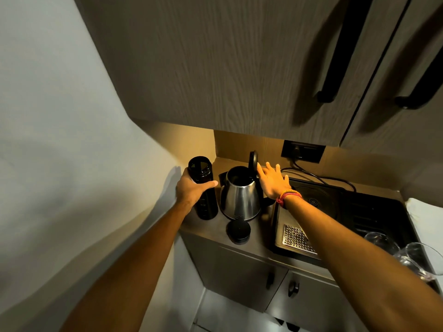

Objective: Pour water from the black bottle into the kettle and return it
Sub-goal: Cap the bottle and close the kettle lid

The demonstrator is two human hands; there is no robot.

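- The left hand (191,190) wraps around the uncapped black bottle (203,192), standing upright on the countertop (215,230).
- Just beside it stands the steel kettle (241,197), lid (253,161) raised.
- The right hand (273,180), fingers spread, touches the lid.
- A black bottle cap (238,230) lies before the kettle.

Counter (217,232) bears bottle (203,195), kettle (239,195), cap (238,231).

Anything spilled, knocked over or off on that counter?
Nothing spilled or tipped. The black bottle stands upright and uncapped in the left hand; a round black cap lies loose on the counter in front of the kettle. Kettle lid is up, the right hand open beside it.
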